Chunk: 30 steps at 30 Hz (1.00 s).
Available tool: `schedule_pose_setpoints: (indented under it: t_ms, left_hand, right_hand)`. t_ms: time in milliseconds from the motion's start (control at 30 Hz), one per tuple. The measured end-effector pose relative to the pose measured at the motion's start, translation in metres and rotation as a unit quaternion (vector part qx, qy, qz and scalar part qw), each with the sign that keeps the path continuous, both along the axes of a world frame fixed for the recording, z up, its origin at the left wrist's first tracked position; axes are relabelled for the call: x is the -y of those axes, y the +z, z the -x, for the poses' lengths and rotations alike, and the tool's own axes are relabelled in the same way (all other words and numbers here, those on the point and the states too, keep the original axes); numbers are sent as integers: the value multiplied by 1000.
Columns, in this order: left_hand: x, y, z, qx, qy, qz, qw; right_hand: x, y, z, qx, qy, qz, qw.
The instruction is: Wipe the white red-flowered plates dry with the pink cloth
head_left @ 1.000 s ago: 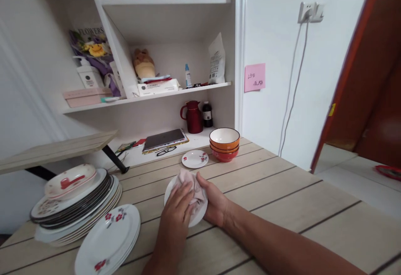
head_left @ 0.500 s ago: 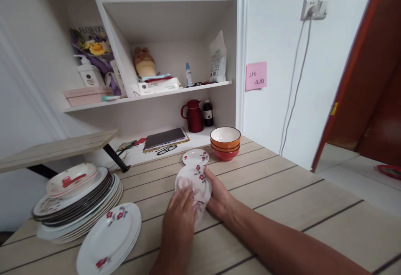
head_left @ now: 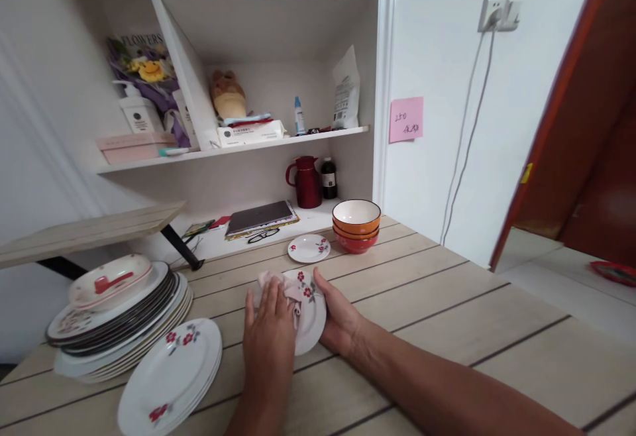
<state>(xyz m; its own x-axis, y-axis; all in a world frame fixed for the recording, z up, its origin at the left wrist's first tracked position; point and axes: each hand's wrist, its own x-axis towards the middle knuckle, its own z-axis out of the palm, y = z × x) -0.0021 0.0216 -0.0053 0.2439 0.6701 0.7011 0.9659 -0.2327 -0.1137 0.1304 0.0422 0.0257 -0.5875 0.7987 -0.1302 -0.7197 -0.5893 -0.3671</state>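
A small white plate (head_left: 311,320) with red flowers is tilted up above the table, its right edge gripped by my right hand (head_left: 342,320), thumb along the rim and fingers behind it. My left hand (head_left: 271,330) presses a pale pink cloth (head_left: 278,282) against the plate's upper left face, fingers stretched over the cloth. The cloth hides part of the plate's left side. Just beyond it, another small flowered plate (head_left: 309,248) lies flat on the table. To the left of my left hand sits a stack of oval white plates (head_left: 173,370) with red flowers.
Stacked bowls (head_left: 356,227), orange over red, stand at the back right. At the left, a tall pile of plates (head_left: 114,320) carries a square bowl (head_left: 110,281) below a raised wooden shelf (head_left: 89,234). A laptop (head_left: 261,216), glasses (head_left: 264,236) and a red jug (head_left: 307,183) are behind.
My left hand and the cloth have slid up and left over the plate, uncovering its lower right part. The held plate has shifted slightly down and left, apart from the plate behind it in view.
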Motion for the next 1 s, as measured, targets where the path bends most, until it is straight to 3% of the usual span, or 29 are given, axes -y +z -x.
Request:
schedule_pose_setpoints:
  t_ms: [133, 267, 367, 533, 600, 733, 833, 933, 1000]
  left_hand:
    - [11, -12, -10, -28, -97, -8, 995]
    - [15, -10, -22, -17, -159, 15, 987]
    - [9, -2, -19, 0, -143, 40, 989]
    - [1, 2, -7, 54, 14, 48, 997]
    - [1, -4, -6, 56, 36, 41, 997]
    - [8, -18, -14, 26, -49, 47, 997]
    - [13, -18, -24, 25, -119, 55, 991]
    - [10, -9, -26, 36, -140, 79, 986]
    - [6, -3, -22, 47, -107, 87, 989]
  right_hand:
    - [-8, -3, -9, 19, -48, 3, 999]
    - [-9, -3, -14, 80, -15, 16, 997]
    - [-4, -1, -8, 90, 2, -1, 996]
    - [2, -2, 2, 61, -17, -19, 998]
    - [1, -4, 2, 55, -33, -13, 998]
    - [-3, -8, -1, 43, -36, -5, 998]
    - [-3, -9, -3, 67, -14, 14, 998]
    - [-2, -8, -2, 90, -3, 17, 996]
    - [0, -6, 0, 90, -18, 5, 996]
